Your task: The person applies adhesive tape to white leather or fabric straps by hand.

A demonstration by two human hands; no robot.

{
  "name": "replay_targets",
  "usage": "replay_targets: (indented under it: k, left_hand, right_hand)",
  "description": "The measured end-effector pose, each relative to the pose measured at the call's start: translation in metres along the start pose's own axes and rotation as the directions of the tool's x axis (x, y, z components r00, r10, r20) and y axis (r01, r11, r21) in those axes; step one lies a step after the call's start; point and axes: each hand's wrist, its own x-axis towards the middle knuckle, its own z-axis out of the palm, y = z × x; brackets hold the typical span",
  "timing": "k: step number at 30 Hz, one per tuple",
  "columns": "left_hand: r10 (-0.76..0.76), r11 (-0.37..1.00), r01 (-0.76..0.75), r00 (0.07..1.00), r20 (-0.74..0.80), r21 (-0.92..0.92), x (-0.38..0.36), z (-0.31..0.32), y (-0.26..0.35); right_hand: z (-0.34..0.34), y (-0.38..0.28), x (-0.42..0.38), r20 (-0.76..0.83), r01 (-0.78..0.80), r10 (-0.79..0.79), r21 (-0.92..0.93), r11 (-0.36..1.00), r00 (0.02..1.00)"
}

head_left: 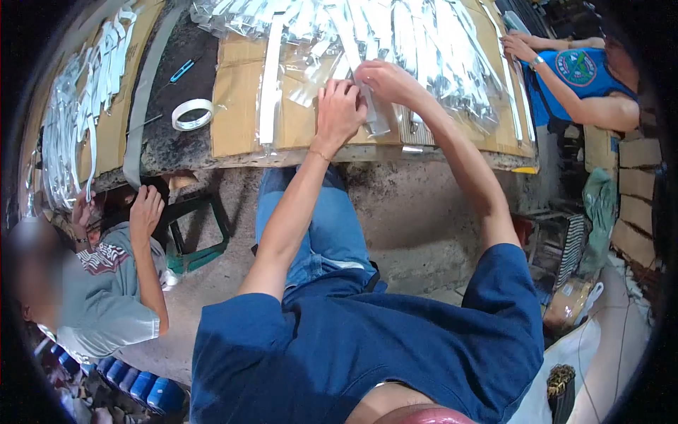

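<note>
My left hand (341,113) has its fingers curled at the lower end of a white strip (347,41), and what they grip is hidden. Just to the right, my right hand (387,79) has its fingers closed on a clear plastic sleeve (379,119), which hangs toward the table's front edge. Both hands are close together over the cardboard sheet (236,106). A white strip in clear plastic (270,92) lies left of my left hand. Beyond my hands is a wide pile of white strips in clear sleeves (424,42).
A tape roll (192,115) and a blue cutter (182,71) lie on the dark table part. At left, a person in grey (106,297) handles strips by another pile (67,134). A person in blue (575,74) works at right. A green-framed stool (194,233) stands below.
</note>
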Motion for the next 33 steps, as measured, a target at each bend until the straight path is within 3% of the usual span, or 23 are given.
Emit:
replay_targets:
  k: [2,3,4,6,8,10,12,13,14,15,16,17,19,21,22,23,26,28,29,31,33]
  left_hand:
    - [0.041,0.998,-0.042,0.999,0.024,0.047,-0.002,0.003,-0.002]
    - [0.058,0.996,-0.06,0.998,0.025,0.072,-0.002,0.003,-0.004]
    - [0.06,0.996,-0.061,0.998,0.018,0.069,-0.004,0.007,-0.006]
    - [0.061,0.996,-0.06,0.998,-0.002,0.069,-0.005,0.011,-0.009]
    - [0.057,0.995,-0.057,0.998,0.004,0.085,-0.002,0.008,-0.006]
    - [0.057,0.993,-0.059,0.998,0.022,0.104,-0.005,0.008,-0.004]
    - [0.0,0.957,-0.053,0.983,0.186,0.284,0.004,0.009,-0.001]
    - [-0.069,0.962,-0.029,0.936,0.346,0.27,0.015,-0.003,0.004]
    - [-0.07,0.958,-0.027,0.943,0.324,0.285,0.027,-0.01,0.007]
    - [-0.115,0.979,0.005,0.841,0.529,0.205,0.042,-0.017,0.009]
    - [-0.133,0.99,0.057,0.697,0.705,0.13,0.059,-0.025,0.008]
    - [-0.142,0.988,0.06,0.714,0.685,0.142,0.063,-0.037,0.01]
    - [0.001,0.998,0.02,0.93,0.367,-0.055,0.049,-0.067,0.016]
    - [-0.044,0.997,0.055,0.977,0.207,-0.049,0.022,-0.096,0.013]
    - [-0.063,0.997,0.064,0.998,0.02,-0.048,0.001,-0.096,0.004]
    - [-0.203,0.979,0.201,0.977,0.067,0.04,-0.017,-0.114,0.009]
    - [-0.24,0.961,0.241,0.97,-0.023,0.135,-0.069,-0.108,-0.022]
    - [-0.237,0.954,0.239,0.971,-0.032,0.182,-0.091,-0.101,-0.039]
    - [-0.2,0.961,0.201,0.979,-0.027,0.188,-0.097,-0.096,-0.047]
    - [-0.147,0.965,0.151,0.989,-0.033,0.214,-0.1,-0.094,-0.057]
    - [-0.19,0.97,0.189,0.982,-0.007,0.152,-0.098,-0.094,-0.056]
  right_hand:
    - [-0.012,-0.018,-0.013,-0.301,-0.096,0.118,0.088,0.991,0.946]
    - [-0.017,-0.031,-0.027,-0.322,-0.208,0.258,0.182,0.961,0.911]
    - [-0.011,-0.05,-0.044,-0.324,-0.207,0.254,0.174,0.963,0.911]
    - [0.02,-0.081,-0.081,-0.506,-0.291,0.342,0.18,0.94,0.792]
    - [0.049,-0.12,-0.101,-0.504,-0.276,0.237,-0.004,0.961,0.83]
    - [0.062,-0.139,-0.118,-0.468,-0.303,0.228,-0.091,0.949,0.854]
    - [0.064,-0.145,-0.114,-0.44,-0.305,0.201,-0.18,0.935,0.875]
    - [0.061,-0.143,-0.113,-0.424,-0.319,0.247,-0.107,0.942,0.871]
    - [0.057,-0.138,-0.109,-0.402,-0.328,0.287,-0.035,0.944,0.87]
    - [0.05,-0.127,-0.1,-0.517,-0.228,0.217,0.044,0.973,0.828]
    - [0.042,-0.118,-0.087,-0.59,-0.231,0.237,0.086,0.969,0.772]
    - [0.032,-0.104,-0.072,-0.588,-0.243,0.267,0.122,0.962,0.764]
    - [0.007,-0.06,-0.013,-0.562,-0.214,0.321,0.25,0.944,0.762]
    - [-0.008,-0.017,0.046,-0.501,-0.174,0.36,0.38,0.909,0.787]
    - [-0.013,-0.003,0.075,-0.47,-0.166,0.371,0.421,0.892,0.801]
    - [-0.017,0.015,0.105,-0.467,-0.152,0.326,0.372,0.916,0.822]
    - [-0.021,0.065,0.199,-0.418,-0.212,0.271,0.181,0.96,0.867]
    - [-0.013,0.08,0.251,-0.462,-0.281,0.259,0.021,0.959,0.848]
    - [-0.002,0.087,0.269,-0.48,-0.269,0.251,0.033,0.963,0.84]
    - [0.015,0.101,0.304,-0.339,-0.464,0.468,0.1,0.88,0.816]
    - [0.016,0.101,0.32,-0.311,-0.508,0.531,0.159,0.847,0.788]
